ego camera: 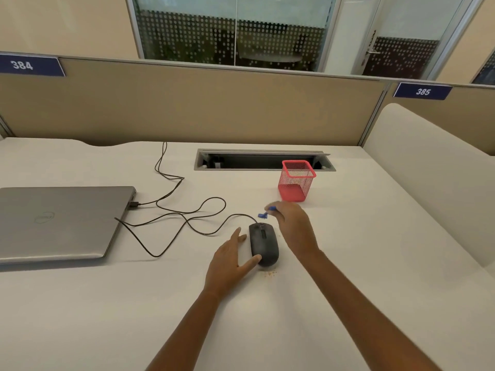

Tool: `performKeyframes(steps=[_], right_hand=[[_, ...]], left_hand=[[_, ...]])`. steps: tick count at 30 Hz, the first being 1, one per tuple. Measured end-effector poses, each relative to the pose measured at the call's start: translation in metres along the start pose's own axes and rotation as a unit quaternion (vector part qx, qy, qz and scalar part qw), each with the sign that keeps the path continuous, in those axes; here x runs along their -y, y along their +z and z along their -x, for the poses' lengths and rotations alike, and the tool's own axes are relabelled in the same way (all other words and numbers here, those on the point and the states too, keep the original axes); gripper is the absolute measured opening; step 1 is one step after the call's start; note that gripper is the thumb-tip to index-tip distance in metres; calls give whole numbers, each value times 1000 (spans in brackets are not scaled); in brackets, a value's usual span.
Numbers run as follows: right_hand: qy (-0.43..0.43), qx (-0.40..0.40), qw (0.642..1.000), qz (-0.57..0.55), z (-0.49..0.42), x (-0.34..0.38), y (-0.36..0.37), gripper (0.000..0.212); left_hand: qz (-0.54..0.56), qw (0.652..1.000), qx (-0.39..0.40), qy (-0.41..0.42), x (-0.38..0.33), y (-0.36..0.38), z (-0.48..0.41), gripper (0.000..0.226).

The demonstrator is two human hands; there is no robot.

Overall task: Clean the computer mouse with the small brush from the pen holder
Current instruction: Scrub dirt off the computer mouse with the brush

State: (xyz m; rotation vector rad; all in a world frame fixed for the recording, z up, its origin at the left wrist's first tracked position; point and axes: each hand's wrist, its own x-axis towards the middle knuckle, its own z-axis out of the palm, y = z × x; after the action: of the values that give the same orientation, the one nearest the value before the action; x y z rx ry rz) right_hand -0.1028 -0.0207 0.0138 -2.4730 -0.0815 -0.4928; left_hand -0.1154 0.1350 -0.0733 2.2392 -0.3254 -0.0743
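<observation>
Head view: the computer mouse lies on the counter. The left hand rests just left of it, fingers straight, thumb touching its near end (probably steadying it). The right hand pinches the small brush just beyond its front; the pen holder stands farther behind.

Two slim forearms lie in the lower frame, running from 6 o'clock toward the centre, uncovered right down to the frame edge. The left grip and the right grip are bare as well, and the right one's fingers are slightly blurred.
</observation>
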Motion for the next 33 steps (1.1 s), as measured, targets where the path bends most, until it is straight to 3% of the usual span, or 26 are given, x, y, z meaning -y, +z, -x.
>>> performKeyframes(steps=[4,11,19,23,29,33], right_hand=[[19,251,953,168,-47,7,22,29],[-23,401,881,250,-34,35,18,32],[-47,339,925,163,-2,61,-39,30],[-45,331,922,194,-11,54,-29,31],[-96,330,926,153,20,39,-40,26],[-82,279,953,86,28,22,-57,22]], left_hand=[[0,1000,3,-6,-2,-1,0,85],[-12,1000,6,-7,-3,-2,-1,82],[-20,1000,15,0,-3,-3,-1,79],[-26,999,21,28,-2,-4,0,79],[-101,991,50,67,-2,-6,2,95],[-97,991,48,74,2,-4,0,88]])
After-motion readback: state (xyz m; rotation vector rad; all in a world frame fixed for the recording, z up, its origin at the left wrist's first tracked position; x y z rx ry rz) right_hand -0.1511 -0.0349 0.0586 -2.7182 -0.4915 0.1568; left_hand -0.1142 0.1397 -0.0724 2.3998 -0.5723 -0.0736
